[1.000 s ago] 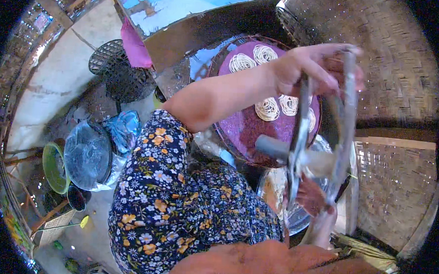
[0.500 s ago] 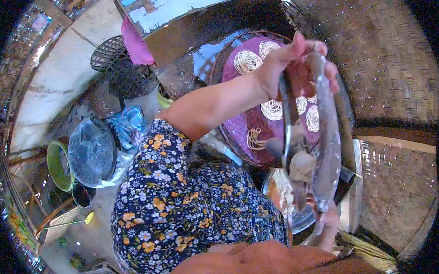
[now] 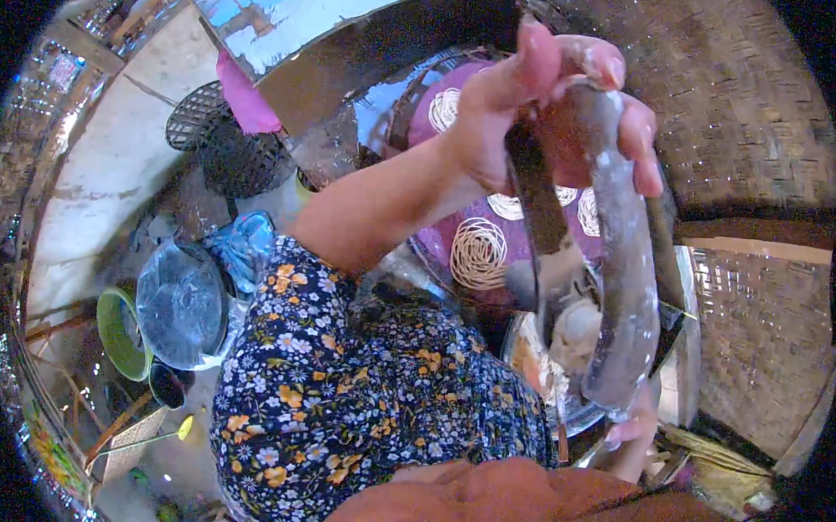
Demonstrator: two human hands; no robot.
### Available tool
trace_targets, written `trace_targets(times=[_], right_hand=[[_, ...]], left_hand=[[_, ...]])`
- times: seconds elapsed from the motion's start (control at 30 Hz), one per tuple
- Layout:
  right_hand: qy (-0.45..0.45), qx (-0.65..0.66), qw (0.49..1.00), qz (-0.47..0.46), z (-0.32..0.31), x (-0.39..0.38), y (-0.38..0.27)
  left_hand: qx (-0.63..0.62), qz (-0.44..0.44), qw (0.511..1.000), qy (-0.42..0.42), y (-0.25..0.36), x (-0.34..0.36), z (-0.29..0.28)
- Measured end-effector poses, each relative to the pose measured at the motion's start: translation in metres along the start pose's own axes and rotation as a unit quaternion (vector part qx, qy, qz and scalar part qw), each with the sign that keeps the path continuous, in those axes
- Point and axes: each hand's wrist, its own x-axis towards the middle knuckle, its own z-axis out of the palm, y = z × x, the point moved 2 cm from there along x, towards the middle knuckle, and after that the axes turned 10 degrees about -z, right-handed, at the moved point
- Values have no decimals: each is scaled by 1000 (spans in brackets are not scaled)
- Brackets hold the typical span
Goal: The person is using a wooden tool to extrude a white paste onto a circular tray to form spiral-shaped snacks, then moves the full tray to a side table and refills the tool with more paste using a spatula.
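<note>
My left hand (image 3: 546,108) is raised high and shut around the upper ends of a metal press (image 3: 613,270), whose two long grey handles are squeezed close together. A pale lump of dough (image 3: 573,333) sits between the handles low down. My right hand (image 3: 636,429) shows only a few fingers, curled against the press's lower end; the rest is hidden. Below the press lies a round purple tray (image 3: 438,234) carrying several pale noodle coils (image 3: 479,252). My floral skirt (image 3: 356,398) fills the lower middle.
A metal bowl (image 3: 548,388) sits under the press. To the left are a green bowl (image 3: 116,332), a clear-covered dish (image 3: 183,302), a blue plastic bag (image 3: 246,249), a black wire basket (image 3: 227,150) and a pink cloth (image 3: 243,99). Woven bamboo walling (image 3: 769,118) closes the right side.
The press handles, spread apart a second ago, have been drawn together. My left hand has risen closer to the camera with them.
</note>
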Motion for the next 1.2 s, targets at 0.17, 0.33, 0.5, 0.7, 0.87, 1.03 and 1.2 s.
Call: trace_targets(times=[0.17, 0.33, 0.5, 0.7, 0.87, 1.03, 1.2], right_hand=[[-5, -109, 990, -94, -7, 8, -17], [-13, -105, 985, -135, -15, 26, 6], [-153, -35, 973, -170, -23, 20, 41], [-51, -98, 984, -137, -25, 14, 46], [19, -38, 988, -148, -16, 16, 53], [-49, -103, 978, -176, -16, 23, 40], [-13, -79, 978, -193, -19, 23, 45]], left_hand=[[8, -19, 1000, 13, 8, 14, -1], [-36, 33, 958, -282, 19, 29, 15], [19, 7, 998, -66, 14, 1, 28], [-81, -61, 992, 71, -13, -19, 5], [183, -440, 816, 327, -52, -81, -50], [356, -581, 678, 275, -71, -119, -60], [521, -595, 563, 239, -62, -115, -46]])
